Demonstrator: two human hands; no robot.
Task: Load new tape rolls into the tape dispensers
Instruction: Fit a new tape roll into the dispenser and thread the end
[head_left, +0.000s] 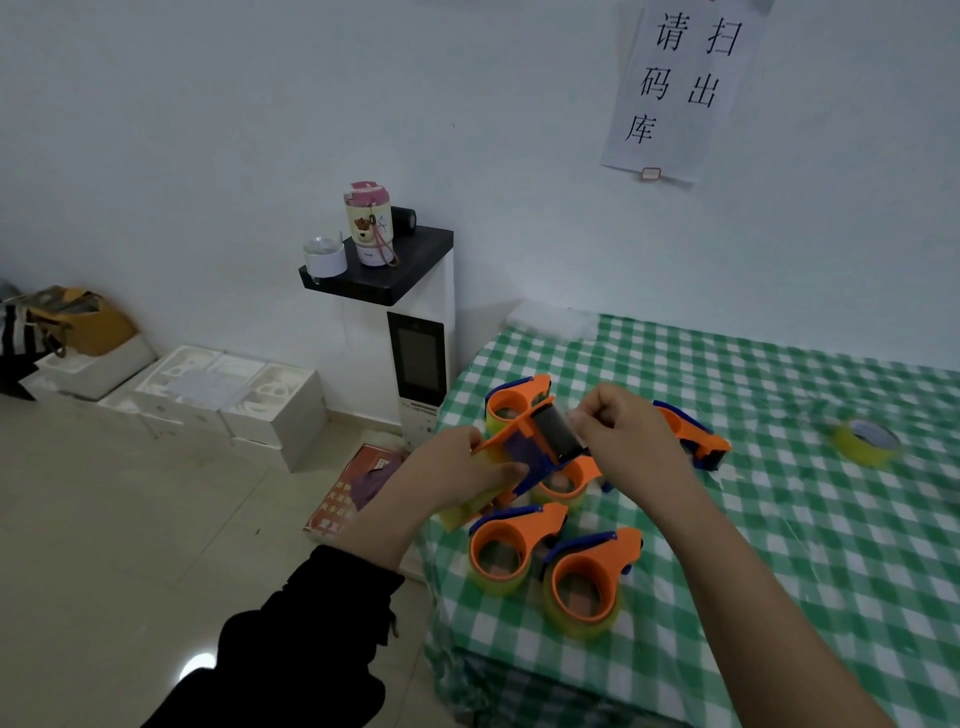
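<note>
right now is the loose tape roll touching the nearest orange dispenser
Apart. The head view shows bare checked cloth between the loose tape roll and the nearest orange dispenser.

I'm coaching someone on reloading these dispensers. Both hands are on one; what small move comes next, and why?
Probably pull tape from the yellow roll across the black roller: the left hand grips the dispenser with that roll seated, and the right hand pinches at the roller.
</note>
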